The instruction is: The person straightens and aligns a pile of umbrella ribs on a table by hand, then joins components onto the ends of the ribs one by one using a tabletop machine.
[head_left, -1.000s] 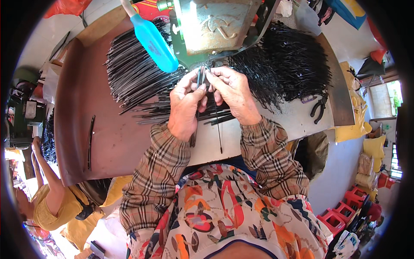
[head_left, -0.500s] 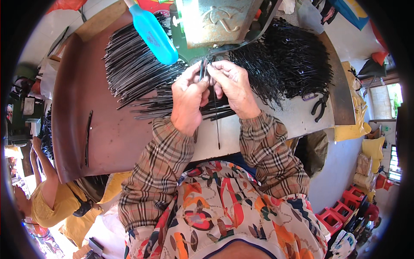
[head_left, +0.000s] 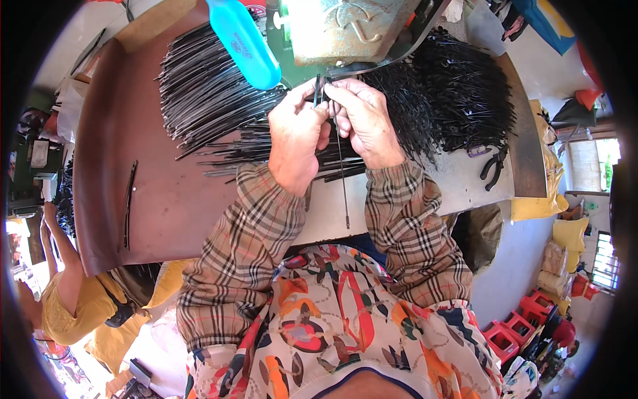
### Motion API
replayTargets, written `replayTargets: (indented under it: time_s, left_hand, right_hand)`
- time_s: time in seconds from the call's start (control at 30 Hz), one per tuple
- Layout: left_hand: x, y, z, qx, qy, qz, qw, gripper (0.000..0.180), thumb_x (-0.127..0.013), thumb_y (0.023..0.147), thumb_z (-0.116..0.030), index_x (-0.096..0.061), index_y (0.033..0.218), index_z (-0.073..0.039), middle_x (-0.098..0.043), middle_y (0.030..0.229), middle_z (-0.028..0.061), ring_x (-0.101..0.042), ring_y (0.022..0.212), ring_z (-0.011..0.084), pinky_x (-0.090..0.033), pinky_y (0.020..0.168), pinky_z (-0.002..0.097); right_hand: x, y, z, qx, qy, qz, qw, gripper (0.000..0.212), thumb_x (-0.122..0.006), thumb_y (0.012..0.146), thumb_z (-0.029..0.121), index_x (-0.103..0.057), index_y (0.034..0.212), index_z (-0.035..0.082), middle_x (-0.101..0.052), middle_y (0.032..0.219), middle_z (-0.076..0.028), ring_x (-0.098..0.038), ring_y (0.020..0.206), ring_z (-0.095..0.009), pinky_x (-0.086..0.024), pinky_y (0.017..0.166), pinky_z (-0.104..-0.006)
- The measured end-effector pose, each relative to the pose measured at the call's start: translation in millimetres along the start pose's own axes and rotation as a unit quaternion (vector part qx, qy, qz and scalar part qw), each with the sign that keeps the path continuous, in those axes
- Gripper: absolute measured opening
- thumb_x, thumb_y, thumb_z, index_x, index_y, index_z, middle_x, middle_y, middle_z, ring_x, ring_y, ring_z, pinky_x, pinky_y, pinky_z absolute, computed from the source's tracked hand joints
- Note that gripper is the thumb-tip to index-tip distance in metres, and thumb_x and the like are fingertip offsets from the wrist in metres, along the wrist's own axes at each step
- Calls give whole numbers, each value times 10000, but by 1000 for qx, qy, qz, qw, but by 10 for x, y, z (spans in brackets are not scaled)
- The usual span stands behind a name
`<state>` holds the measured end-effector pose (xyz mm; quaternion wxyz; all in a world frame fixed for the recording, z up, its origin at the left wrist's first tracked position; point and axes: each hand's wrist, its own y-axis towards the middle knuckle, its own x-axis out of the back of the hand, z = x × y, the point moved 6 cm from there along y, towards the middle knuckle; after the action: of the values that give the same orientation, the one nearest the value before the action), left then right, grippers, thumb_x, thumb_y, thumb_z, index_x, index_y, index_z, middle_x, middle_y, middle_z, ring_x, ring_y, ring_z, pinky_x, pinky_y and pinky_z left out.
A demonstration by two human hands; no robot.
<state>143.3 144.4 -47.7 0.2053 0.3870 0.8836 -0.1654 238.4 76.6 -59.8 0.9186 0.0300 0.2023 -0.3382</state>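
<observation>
My left hand point(head_left: 298, 138) is closed, with thumb and fingers pinching dark, thin metal ribs that stick up past the fingertips. Beside it, my right hand point(head_left: 369, 125) is closed too, its thumb and forefinger pinching the top of a slender black rib point(head_left: 343, 178). That rib hangs down between my wrists, its small tip over the pale tabletop. Both sets of fingertips nearly meet just below a green machine point(head_left: 359, 30) with a worn metal box on it. What exactly joins the ribs between my fingers is too small to make out.
A heap of straight black ribs point(head_left: 206, 86) lies left, and a tangled heap of black ribs point(head_left: 458, 93) right. A bright blue paddle-shaped piece point(head_left: 246, 46) slants above my left hand. Pliers point(head_left: 492, 169) rest at right. A person in yellow point(head_left: 73, 302) works far left; red stools point(head_left: 515, 326) stand lower right.
The view has shifted a little. Both my hands sit slightly farther from the machine, still close together, and the hanging rib's lower end has swung slightly right.
</observation>
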Motion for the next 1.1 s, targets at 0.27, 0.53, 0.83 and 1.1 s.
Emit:
replayTargets:
  time_s: [0.27,0.53,0.83,1.1]
  left_hand:
    - [-3,-174,-123,51,32,34,998,305,-542,924,-54,-557,1208,54,-590,809,37,-566,626,95,-436,510,211]
    - [228,-528,-51,133,66,38,988,196,-589,947,-131,-580,1062,28,-576,801,51,-507,509,85,-378,440,218]
    - [336,-417,60,141,47,32,988,197,-643,907,-114,-599,990,58,-591,722,53,-496,458,84,-362,399,221]
    - [264,-306,56,99,36,13,994,166,-614,906,-97,-606,969,56,-584,718,47,-492,457,80,-342,385,217]
  right_hand:
    - [14,11,-11,-3,3,-29,1000,216,-658,889,172,-588,906,-32,-549,664,-29,-443,459,-47,-355,402,-200]
    - [9,30,-56,2,28,-21,999,164,-661,888,143,-592,900,-6,-558,655,-31,-434,438,-51,-346,388,-202]
    - [-36,-61,-88,-25,17,-19,999,163,-672,915,130,-641,937,-29,-606,712,-18,-554,569,-58,-457,518,-193]
    - [-5,12,-51,-5,-18,-41,999,170,-696,892,115,-658,965,-33,-629,743,-17,-573,603,-62,-481,565,-203]
